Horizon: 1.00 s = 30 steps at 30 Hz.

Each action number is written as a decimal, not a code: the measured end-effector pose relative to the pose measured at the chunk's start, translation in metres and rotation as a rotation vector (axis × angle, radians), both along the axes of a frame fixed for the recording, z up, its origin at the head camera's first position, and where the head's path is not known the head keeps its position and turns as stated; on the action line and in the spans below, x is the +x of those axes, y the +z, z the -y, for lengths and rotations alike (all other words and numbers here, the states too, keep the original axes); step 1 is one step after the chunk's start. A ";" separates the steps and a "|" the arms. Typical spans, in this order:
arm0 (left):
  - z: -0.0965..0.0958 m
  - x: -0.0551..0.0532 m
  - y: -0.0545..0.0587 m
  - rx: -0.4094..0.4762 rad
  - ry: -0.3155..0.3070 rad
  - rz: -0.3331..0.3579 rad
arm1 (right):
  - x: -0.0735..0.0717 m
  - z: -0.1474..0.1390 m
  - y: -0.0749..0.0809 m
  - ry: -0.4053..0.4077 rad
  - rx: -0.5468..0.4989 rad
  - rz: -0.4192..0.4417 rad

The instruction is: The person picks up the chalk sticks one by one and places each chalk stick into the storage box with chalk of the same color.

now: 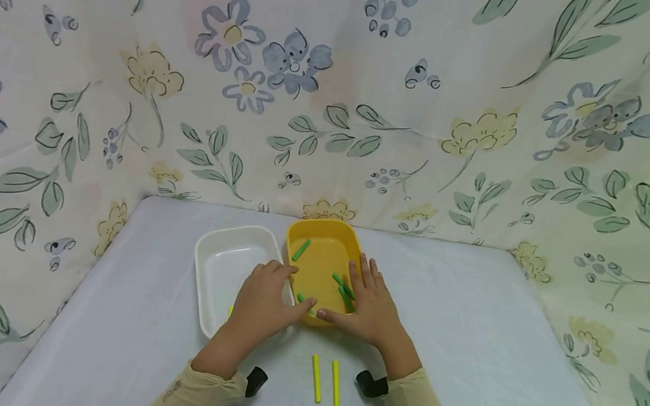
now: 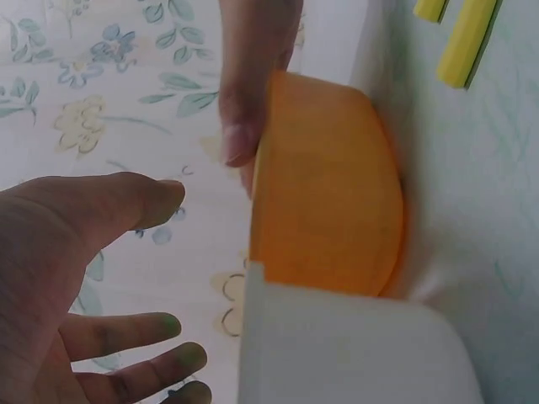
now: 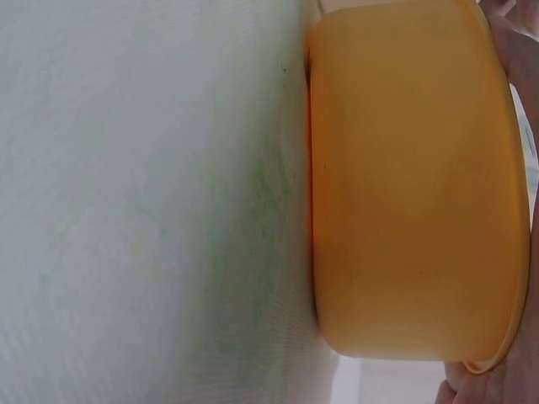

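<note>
A yellow tray (image 1: 327, 227) stands on the table, with several short green sticks (image 1: 301, 250) in it. My right hand (image 1: 370, 309) lies along its right rim, fingers spread and straight, thumb at the front edge. In the right wrist view the tray's side wall (image 3: 413, 185) hides most of that hand. My left hand (image 1: 267, 298) is over the right part of the white tray (image 1: 200, 282), thumb pointing toward the yellow tray. Its fingers are spread and hold nothing in the left wrist view. A bit of a yellow stick (image 1: 230, 310) shows inside the white tray beside the left hand.
Two yellow sticks (image 1: 316, 378) lie side by side on the white tablecloth (image 1: 496, 378), between my forearms and in front of the trays. A flowered cloth (image 1: 345, 90) hangs behind the table and at both sides.
</note>
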State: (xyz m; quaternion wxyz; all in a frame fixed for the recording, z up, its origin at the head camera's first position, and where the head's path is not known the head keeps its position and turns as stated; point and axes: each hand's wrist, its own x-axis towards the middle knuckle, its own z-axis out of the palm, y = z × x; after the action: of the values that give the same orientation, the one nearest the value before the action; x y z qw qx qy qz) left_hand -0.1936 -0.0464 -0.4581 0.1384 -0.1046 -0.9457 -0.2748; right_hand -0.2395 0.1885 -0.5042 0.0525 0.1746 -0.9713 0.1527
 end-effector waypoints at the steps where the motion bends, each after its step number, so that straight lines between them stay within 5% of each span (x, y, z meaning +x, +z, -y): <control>1: 0.003 0.000 0.001 0.002 0.000 -0.002 | 0.000 0.000 0.000 0.001 0.003 0.001; 30: 0.080 0.004 0.009 0.074 0.105 0.034 | -0.003 0.006 0.003 -0.001 0.015 0.051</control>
State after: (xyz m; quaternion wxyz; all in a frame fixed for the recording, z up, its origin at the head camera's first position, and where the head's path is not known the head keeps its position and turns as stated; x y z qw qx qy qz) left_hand -0.1892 -0.1269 -0.4486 0.1402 -0.0447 -0.9413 -0.3038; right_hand -0.2422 0.1830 -0.5010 0.0265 0.1707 -0.9735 0.1497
